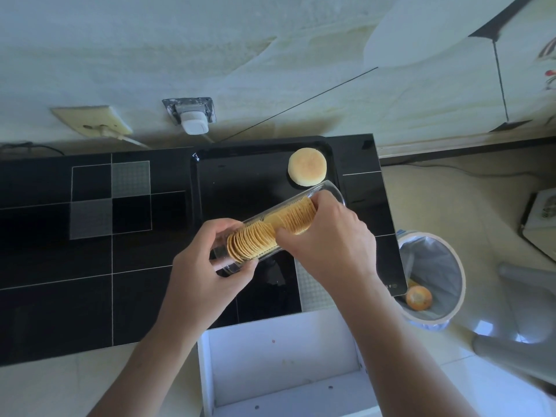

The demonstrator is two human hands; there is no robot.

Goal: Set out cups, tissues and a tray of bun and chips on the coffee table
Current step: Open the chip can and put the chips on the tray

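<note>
A black tray [240, 164] lies on the black glass table [90, 260], with a round pale bun [307, 171] in its far right corner. Above the tray's near side I hold a clear plastic chip container [332, 189] on a slant, filled with a row of stacked round chips [255, 240]. My left hand [207, 272] grips the container's near left end. My right hand [331, 239] is curled over the far part of the chip stack and pinches it. No cups or tissues are in view.
A white open drawer [285, 365] juts out below the table's near edge. A bin [433, 275] lined with a bag stands at the right and holds an orange round thing [418, 297]. The wall behind carries a socket with a white plug [194, 123]. A grey stool [523, 320] stands at the right.
</note>
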